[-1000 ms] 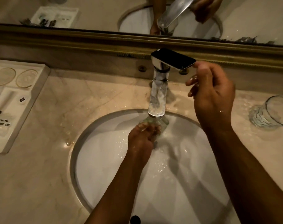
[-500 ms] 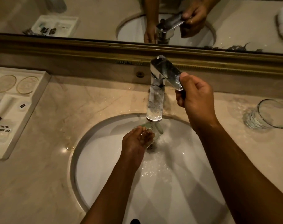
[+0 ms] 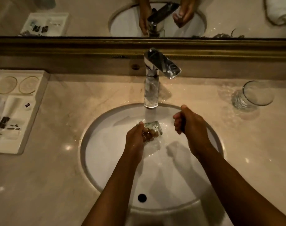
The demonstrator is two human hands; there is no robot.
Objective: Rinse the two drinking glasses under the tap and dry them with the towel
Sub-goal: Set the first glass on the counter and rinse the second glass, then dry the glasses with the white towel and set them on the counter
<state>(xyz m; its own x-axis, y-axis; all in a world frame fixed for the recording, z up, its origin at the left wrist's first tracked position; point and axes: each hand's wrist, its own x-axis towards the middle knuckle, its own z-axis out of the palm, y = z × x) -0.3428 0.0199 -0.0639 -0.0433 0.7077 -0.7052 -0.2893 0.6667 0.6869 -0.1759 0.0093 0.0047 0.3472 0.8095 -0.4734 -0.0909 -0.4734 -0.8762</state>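
Observation:
My left hand [image 3: 136, 137] grips a clear drinking glass [image 3: 153, 129] tilted on its side over the white sink basin [image 3: 106, 160], right under the chrome tap [image 3: 153, 82]. Water runs from the spout onto the glass. My right hand [image 3: 190, 125] hovers to the right of the glass with its fingers curled and nothing in it, apart from the tap lever. A second clear glass [image 3: 251, 96] stands upright on the wet marble counter [image 3: 57, 176] at the right. A white towel [image 3: 279, 10] shows only in the mirror, top right.
A white amenity tray [image 3: 16, 110] with two round coasters and small packets lies on the counter at the left. A gold-framed mirror [image 3: 90, 18] runs along the back wall. The basin's overflow hole [image 3: 142, 197] sits near its front edge.
My right hand has let go of the tap lever and dropped down beside the glass. The lever now points down and right. My left hand still holds the glass under the running water.

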